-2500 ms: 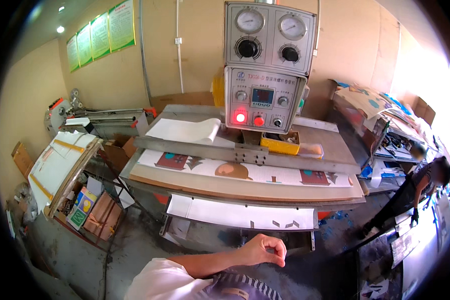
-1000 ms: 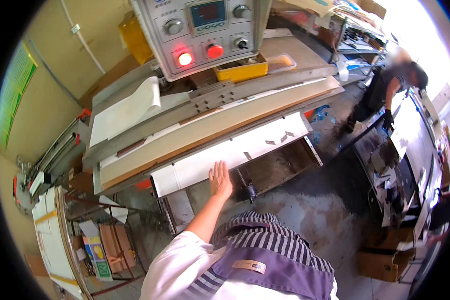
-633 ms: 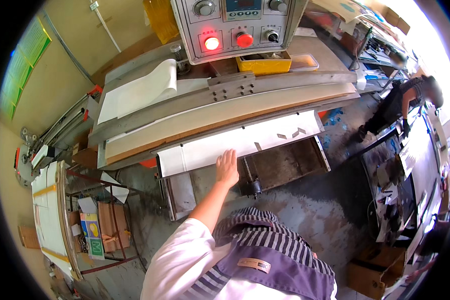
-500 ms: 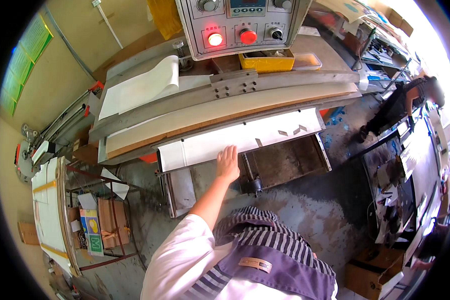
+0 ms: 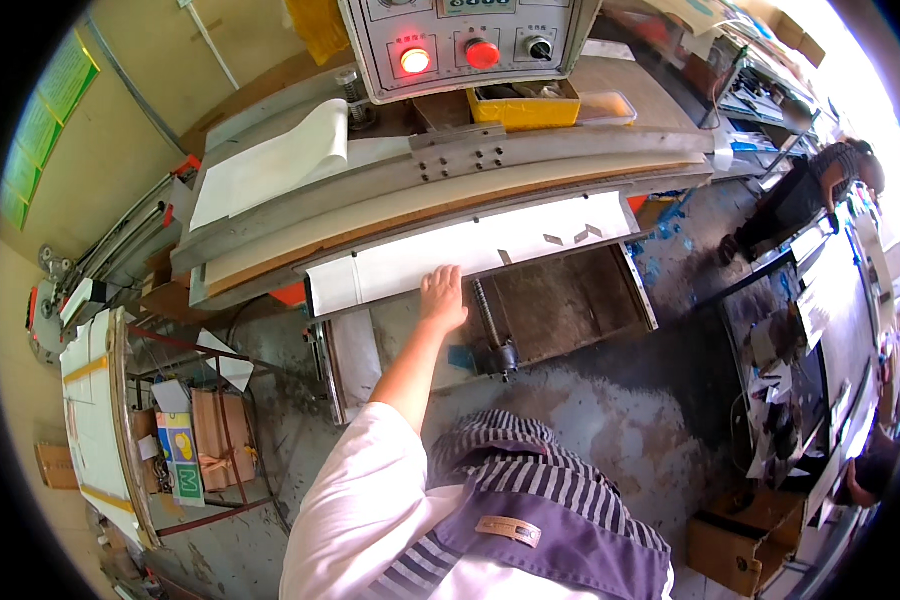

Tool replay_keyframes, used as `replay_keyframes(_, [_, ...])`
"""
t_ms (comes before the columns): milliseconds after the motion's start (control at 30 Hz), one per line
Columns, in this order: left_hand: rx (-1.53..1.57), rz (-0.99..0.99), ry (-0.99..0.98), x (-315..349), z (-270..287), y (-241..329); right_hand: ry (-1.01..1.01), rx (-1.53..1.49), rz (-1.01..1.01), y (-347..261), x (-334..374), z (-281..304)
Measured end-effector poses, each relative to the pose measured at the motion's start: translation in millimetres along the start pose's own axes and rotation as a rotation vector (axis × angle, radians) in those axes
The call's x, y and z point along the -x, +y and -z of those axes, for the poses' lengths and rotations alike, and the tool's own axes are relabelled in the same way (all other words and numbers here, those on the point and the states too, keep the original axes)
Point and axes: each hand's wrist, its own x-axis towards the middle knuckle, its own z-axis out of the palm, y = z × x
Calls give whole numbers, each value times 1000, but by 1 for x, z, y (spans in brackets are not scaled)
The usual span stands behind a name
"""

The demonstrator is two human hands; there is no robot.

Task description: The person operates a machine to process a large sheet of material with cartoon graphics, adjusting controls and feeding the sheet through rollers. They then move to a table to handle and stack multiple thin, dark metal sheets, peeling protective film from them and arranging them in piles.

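Note:
My left hand (image 5: 442, 297) rests at the near edge of a long white-topped board (image 5: 400, 268), its fingers bent over that edge and close together. Small dark slanted marks show toward the board's right part, and dark clips sit along its far edge. Below the board is an open metal frame (image 5: 580, 305) with a threaded rod (image 5: 485, 315) standing up from it. Just beyond the board runs the grey metal beam of a press (image 5: 370, 185), with a pale, brown-edged layer beneath. My right hand is not in view.
A control box (image 5: 470, 50) with a lit red lamp stands over the press. A curled white sheet (image 5: 280, 160) and a yellow bin (image 5: 525, 108) lie behind the beam. At left is a rack (image 5: 120, 420); at right, a person (image 5: 805, 200), a cluttered table (image 5: 820, 340) and a cardboard box (image 5: 745, 540).
The white-topped board has slid slightly away from me, toward the press, and my left hand has moved with it. A blue patch now shows on the frame below. The view has shifted a little.

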Motion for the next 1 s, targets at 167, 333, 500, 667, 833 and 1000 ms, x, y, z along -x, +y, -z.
replay_keyframes(167, [-33, -84, 321, 21, -8, 21, -7, -1, -13, 10, 5, 0])
replay_keyframes(333, [439, -272, 5, 104, -68, 33, -24, -6, -35, 13, 8, 6])
replay_keyframes(500, [335, -205, -681, 186, -97, 20, -47, -27, -80, 2, 13, 17])
replay_keyframes(667, [387, -172, -647, 197, -70, 28, -66, 83, 29, -3, 3, 21])
replay_keyframes(833, [575, -184, -356, 177, -33, 52, -131, 214, 141, -39, -23, 36])
replay_keyframes(1000, [638, -141, -40, 123, 17, 39, -169, 410, 222, -130, -31, 62])
